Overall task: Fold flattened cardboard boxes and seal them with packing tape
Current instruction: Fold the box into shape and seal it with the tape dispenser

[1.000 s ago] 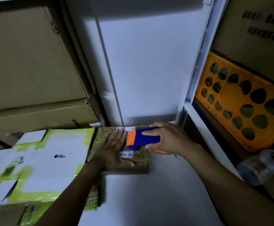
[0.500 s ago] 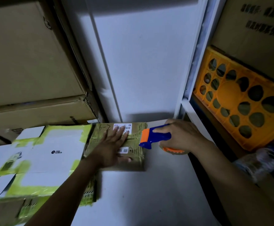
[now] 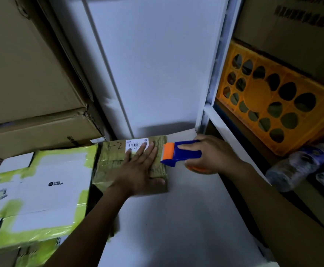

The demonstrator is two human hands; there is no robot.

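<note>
Left hand (image 3: 140, 170) flat, fingers spread, pressing down the small brown box (image 3: 111, 160) on the white table (image 3: 176, 218). Right hand (image 3: 215, 153) grips the blue-orange tape dispenser (image 3: 178, 153) — at the box's right edge, orange nose pointing left. Any next strip likely runs right-to-left.

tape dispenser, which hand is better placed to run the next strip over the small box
Right. The right hand grips the tape dispenser at the right edge of the small box; the left hand lies flat on it.

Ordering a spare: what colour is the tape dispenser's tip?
Orange tip, blue plastic body; head view.
</note>
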